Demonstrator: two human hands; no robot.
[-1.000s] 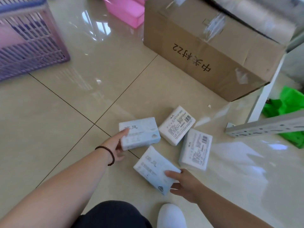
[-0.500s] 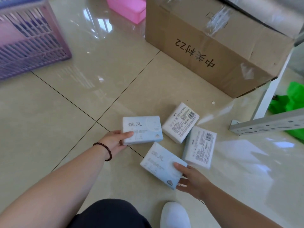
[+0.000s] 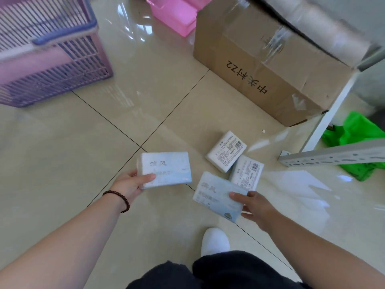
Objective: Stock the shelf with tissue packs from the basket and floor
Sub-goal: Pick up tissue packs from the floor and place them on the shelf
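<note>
My left hand [image 3: 133, 184] grips one light-blue tissue pack [image 3: 165, 169] by its near short end, thumb on top and fingers underneath, and the pack looks lifted clear of the tiled floor [image 3: 62, 155]. My right hand [image 3: 253, 207] is closed on a second blue tissue pack [image 3: 216, 195] at its right end, thumb across the printed face; I cannot tell whether its far corner touches the floor. Two white packs lie barcode-side up just beyond: the farther white pack [image 3: 226, 150] and the nearer white pack [image 3: 246, 172], the two touching each other and the nearer one partly tucked behind the pack in my right hand.

To do this well, I judge I should pinch each soft pack firmly, since an end grip lets it sag. Raising the right one straight up should avoid dragging its white neighbour. The shelf upright [image 3: 329, 113] and slotted rail [image 3: 333, 156] stand to my right, so that is where these go. The purple basket [image 3: 62, 65] sits well apart at my left; its contents are too blurred to read.
</note>
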